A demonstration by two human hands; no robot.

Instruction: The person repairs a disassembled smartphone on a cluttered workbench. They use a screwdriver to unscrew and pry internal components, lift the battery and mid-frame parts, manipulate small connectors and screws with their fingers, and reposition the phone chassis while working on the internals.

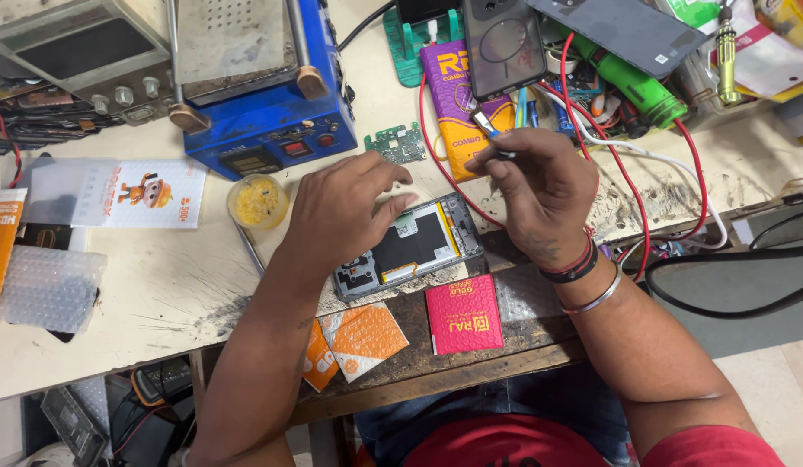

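An opened smartphone (412, 246), back cover off with its black battery and frame exposed, lies flat near the front edge of the counter (159, 285), partly on a darker worn wooden strip. The left hand (341, 207) rests on the phone's upper left end with fingers spread and loose, pressing it down rather than gripping it. The right hand (540, 186) hovers just past the phone's right end, fingers pinched on a thin metal tool, probably tweezers (488, 128), whose tip points away toward the back of the counter. One small green circuit board (396, 143) lies loose just behind the left hand's fingers. As a judgement, the bare board could get knocked or swept off by a wrist, and the metal tip could slip onto the exposed battery or connectors if the phone shifts under the light press. One red wire (436, 164) loops close by and might snag the tool hand. Counted outward: one pink packet (463, 314) and two orange-patterned packets (354, 342) at the front edge, one round tub of yellow paste (258, 201), one blue heating machine (254, 78) at the back, one purple-and-yellow packet (457, 108).
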